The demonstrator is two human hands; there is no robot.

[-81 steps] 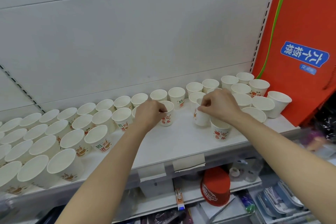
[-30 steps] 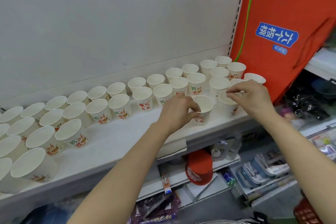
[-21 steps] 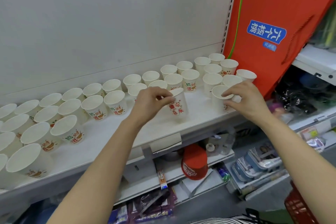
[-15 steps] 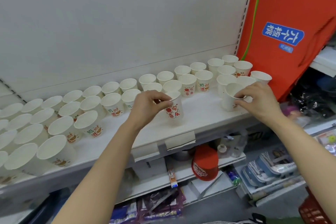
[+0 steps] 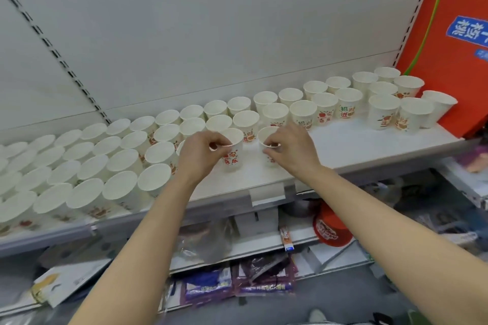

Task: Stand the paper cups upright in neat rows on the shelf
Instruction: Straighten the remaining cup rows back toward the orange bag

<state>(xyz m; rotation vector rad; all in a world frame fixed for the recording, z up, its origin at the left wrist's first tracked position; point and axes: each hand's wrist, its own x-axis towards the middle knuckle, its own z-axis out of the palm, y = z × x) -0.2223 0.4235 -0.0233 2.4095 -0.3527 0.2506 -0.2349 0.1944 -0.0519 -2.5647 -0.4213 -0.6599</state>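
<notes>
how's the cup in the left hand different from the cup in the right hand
The left hand pinches the rim of the left cup, whose side faces the camera with red print plainly showing. The right hand pinches the right cup and covers most of it, so only its rim and a bit of print show. The left cup stands next to the filled rows; the right cup has bare shelf to its right. Both are white, upright and open-topped.
</notes>
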